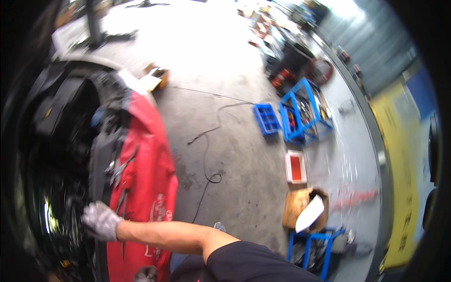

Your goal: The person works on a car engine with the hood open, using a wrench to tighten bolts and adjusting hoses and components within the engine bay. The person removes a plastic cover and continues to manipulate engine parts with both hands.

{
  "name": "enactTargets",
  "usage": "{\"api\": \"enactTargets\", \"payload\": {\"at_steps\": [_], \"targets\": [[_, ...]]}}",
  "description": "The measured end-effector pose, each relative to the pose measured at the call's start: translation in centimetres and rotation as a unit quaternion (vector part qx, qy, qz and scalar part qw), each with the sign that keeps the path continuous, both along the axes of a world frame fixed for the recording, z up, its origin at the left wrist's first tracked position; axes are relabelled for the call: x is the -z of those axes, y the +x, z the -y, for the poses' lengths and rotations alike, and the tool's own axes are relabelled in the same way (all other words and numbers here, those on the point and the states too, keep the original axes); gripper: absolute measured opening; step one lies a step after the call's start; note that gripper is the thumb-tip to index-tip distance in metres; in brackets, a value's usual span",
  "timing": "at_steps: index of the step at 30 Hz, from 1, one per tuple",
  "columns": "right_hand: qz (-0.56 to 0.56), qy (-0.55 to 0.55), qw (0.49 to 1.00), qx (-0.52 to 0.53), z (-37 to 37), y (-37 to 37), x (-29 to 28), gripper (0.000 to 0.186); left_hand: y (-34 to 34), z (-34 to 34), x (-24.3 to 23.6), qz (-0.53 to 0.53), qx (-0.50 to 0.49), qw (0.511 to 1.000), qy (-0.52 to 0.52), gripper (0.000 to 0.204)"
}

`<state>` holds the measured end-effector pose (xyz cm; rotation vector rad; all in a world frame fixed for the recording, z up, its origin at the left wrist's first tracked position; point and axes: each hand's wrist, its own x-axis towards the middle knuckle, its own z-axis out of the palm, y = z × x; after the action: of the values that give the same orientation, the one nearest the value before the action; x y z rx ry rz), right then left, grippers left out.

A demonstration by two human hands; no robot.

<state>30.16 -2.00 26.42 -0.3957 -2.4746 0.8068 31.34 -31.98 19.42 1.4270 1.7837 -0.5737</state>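
My right hand [101, 221], in a whitish knitted glove, reaches left across a red fender cover [150, 141] to the edge of an open engine bay [61, 178]. Its fingers point down into the bay and are smeared by motion, so what they touch is unclear. At the lower edge my left hand [145, 274], in a dirty grey glove, shows only in part, over the red cover, with its fingers hidden. Several metal hand tools [121, 171] lie on the cover just beyond my right hand, too blurred to name exactly.
A black cable [206, 136] trails across the grey floor. To the right stand a blue tray [266, 119], a blue-framed rack [305, 110] with tools, a white-rimmed red tray [295, 167], a cardboard box [296, 207] and a blue stand [307, 249]. An orange box [162, 77] stands near the car.
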Motion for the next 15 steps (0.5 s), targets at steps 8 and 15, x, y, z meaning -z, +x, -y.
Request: {"api": "enactTargets", "payload": {"at_steps": [8, 15], "targets": [[0.369, -0.422, 0.825, 0.071, -3.5, 40.8, 10.1, 0.046, 3.2, -6.2, -2.7, 0.088, -0.396, 0.896, 0.179, 0.025], [0.367, -0.405, 0.520, 0.656, 16.2, 91.2, 25.4, 0.071, 7.3, -9.8, 4.7, 0.054, -0.110, 0.989, -0.081, 0.030]]}}
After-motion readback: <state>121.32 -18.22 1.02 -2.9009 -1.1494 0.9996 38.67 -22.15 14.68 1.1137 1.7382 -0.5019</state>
